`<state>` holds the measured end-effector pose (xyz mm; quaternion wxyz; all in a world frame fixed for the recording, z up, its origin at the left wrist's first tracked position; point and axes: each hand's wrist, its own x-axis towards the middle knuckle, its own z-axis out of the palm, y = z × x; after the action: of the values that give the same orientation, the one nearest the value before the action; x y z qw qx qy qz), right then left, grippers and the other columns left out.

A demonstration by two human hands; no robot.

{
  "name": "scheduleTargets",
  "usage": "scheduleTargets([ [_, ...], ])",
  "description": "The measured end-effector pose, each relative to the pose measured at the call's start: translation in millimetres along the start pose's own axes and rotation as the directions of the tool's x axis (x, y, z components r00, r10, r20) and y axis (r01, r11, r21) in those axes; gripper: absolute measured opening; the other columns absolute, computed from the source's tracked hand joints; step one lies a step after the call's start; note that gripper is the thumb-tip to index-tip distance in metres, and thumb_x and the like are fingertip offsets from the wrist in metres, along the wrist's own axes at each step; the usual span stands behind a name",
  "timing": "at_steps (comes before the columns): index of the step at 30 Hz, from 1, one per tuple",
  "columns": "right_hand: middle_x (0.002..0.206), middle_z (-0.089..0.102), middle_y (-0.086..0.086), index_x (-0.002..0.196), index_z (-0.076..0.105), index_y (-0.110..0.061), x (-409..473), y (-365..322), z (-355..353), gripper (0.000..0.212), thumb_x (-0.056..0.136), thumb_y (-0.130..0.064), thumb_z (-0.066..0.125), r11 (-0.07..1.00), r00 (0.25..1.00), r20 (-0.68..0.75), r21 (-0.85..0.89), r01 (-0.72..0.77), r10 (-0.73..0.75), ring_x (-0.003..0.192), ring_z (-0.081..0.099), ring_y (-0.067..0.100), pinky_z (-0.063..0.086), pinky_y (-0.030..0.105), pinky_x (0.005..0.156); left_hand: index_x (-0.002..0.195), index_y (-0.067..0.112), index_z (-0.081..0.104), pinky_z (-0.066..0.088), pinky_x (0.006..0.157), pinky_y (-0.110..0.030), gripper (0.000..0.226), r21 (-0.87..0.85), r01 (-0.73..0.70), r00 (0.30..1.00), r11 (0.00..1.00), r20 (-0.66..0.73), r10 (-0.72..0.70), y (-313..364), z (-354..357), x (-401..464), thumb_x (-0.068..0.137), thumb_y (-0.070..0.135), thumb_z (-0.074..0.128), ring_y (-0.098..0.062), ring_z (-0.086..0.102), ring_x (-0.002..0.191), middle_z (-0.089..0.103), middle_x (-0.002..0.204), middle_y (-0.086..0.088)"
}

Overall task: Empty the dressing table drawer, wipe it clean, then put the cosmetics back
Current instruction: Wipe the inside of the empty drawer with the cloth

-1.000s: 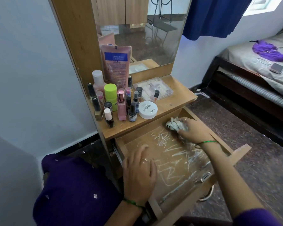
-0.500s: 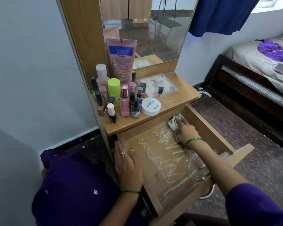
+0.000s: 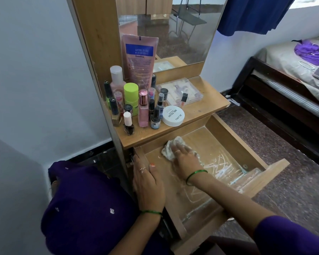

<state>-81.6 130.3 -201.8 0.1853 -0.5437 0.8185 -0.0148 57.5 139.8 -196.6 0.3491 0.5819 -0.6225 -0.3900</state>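
Note:
The wooden drawer is pulled out, holding no cosmetics, its bottom lined with a clear sheet marked by white scribbles. My right hand presses a crumpled white cloth onto the drawer floor near the back left corner. My left hand grips the drawer's left side wall, thumb inside. Cosmetics stand on the table top: a pink Vaseline tube, a green-capped bottle, nail polish bottles, a round white nail polish remover tub and a clear plastic case.
A mirror rises behind the table top. A dark wooden bed with purple clothing and a phone stands to the right across speckled floor. A blue curtain hangs above. My purple-clad lap is at lower left against the grey wall.
My right hand has slid the cloth leftward from the drawer's back right toward its back left. My left hand moved from the drawer floor to the left side wall and stays there.

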Motion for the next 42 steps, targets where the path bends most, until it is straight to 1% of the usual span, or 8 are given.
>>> scheduleTargets([
  [3, 0.158, 0.01, -0.003, 0.149, 0.015, -0.029, -4, -26, 12, 0.059, 0.096, -0.024, 0.042, 0.99, 0.989, 0.046, -0.024, 0.141, -0.14, 0.144, 0.014, 0.029, 0.016, 0.051, 0.116, 0.149, 0.005, 0.019, 0.022, 0.113, -0.028, 0.055, 0.007, -0.012, 1.0, 1.0, -0.005, 0.012, 0, 0, 0, 0.099, 0.019, 0.038, -0.023, 0.031, 0.141, 0.031, 0.153, -0.015],
  [6, 0.159, 0.01, -0.003, 0.149, 0.014, -0.028, -6, -38, 17, 0.056, 0.098, -0.034, 0.037, 0.974, 0.973, 0.07, -0.034, 0.223, -0.22, 0.144, 0.013, 0.027, 0.016, 0.051, 0.115, 0.149, 0.007, 0.021, 0.03, 0.114, -0.041, 0.058, 0.0, -0.03, 1.0, 1.0, -0.01, 0.03, -1, 0, 0, 0.097, 0.032, 0.03, -0.024, 0.036, 0.138, 0.036, 0.15, -0.015],
  [16, 0.155, 0.026, 0.004, 0.144, 0.034, -0.018, -27, -8, 0, 0.057, 0.09, -0.015, 0.052, 0.845, 0.841, 0.186, -0.083, 0.528, -0.507, 0.141, 0.026, 0.027, 0.021, 0.037, 0.117, 0.15, 0.009, 0.017, 0.033, 0.113, -0.044, 0.055, -0.029, -0.025, 1.0, 0.999, -0.011, 0.025, -2, 0, 0, 0.1, 0.02, 0.038, -0.024, 0.037, 0.137, 0.035, 0.15, -0.014],
  [21, 0.154, 0.028, 0.002, 0.139, 0.043, -0.013, -48, 8, 6, 0.056, 0.084, -0.008, 0.056, 0.83, 0.817, 0.259, -0.088, 0.551, -0.515, 0.137, 0.035, 0.028, 0.028, 0.034, 0.114, 0.15, 0.011, 0.015, 0.031, 0.114, -0.042, 0.057, -0.063, -0.017, 1.0, 0.998, 0.007, 0.017, -1, -1, -1, 0.099, 0.024, 0.037, -0.022, 0.035, 0.138, 0.033, 0.152, -0.013],
  [24, 0.15, 0.035, 0.006, 0.134, 0.049, -0.011, -48, 4, 3, 0.05, 0.085, -0.003, 0.051, 0.837, 0.824, 0.229, -0.064, 0.543, -0.518, 0.137, 0.036, 0.025, 0.028, 0.03, 0.115, 0.15, 0.011, 0.013, 0.03, 0.115, -0.039, 0.057, -0.07, -0.02, 1.0, 0.997, 0.016, 0.021, -1, -1, -1, 0.099, 0.023, 0.037, -0.021, 0.034, 0.138, 0.031, 0.153, -0.012],
  [27, 0.141, 0.047, 0.006, 0.124, 0.058, -0.011, -36, -8, 0, 0.042, 0.084, 0.001, 0.051, 0.844, 0.846, 0.185, -0.113, 0.524, -0.5, 0.127, 0.046, 0.027, 0.036, 0.035, 0.109, 0.151, 0.012, 0.012, 0.03, 0.115, -0.04, 0.057, -0.057, -0.015, 1.0, 0.998, 0.022, 0.017, -2, 0, -1, 0.1, 0.023, 0.036, -0.022, 0.034, 0.139, 0.03, 0.153, -0.012],
  [35, 0.117, 0.061, 0.012, 0.114, 0.059, -0.01, -2, -31, -8, 0.025, 0.09, -0.008, 0.051, 0.883, 0.894, 0.137, -0.147, 0.445, -0.428, 0.109, 0.056, 0.029, 0.045, 0.033, 0.093, 0.151, 0.013, 0.011, 0.033, 0.113, -0.045, 0.057, -0.059, -0.009, 0.999, 0.998, 0.038, 0.012, -7, 1, 1, 0.101, 0.025, 0.034, -0.021, 0.033, 0.14, 0.028, 0.154, -0.013],
  [42, 0.148, 0.037, 0.006, 0.134, 0.048, -0.016, -26, -15, -6, 0.048, 0.088, -0.006, 0.057, 0.891, 0.899, 0.173, -0.149, 0.428, -0.403, 0.132, 0.04, 0.026, 0.031, 0.034, 0.112, 0.151, 0.012, 0.01, 0.029, 0.116, -0.036, 0.058, -0.039, -0.046, 0.997, 0.998, 0.062, 0.049, -9, -3, 0, 0.101, 0.028, 0.035, -0.019, 0.03, 0.141, 0.027, 0.155, -0.012],
])
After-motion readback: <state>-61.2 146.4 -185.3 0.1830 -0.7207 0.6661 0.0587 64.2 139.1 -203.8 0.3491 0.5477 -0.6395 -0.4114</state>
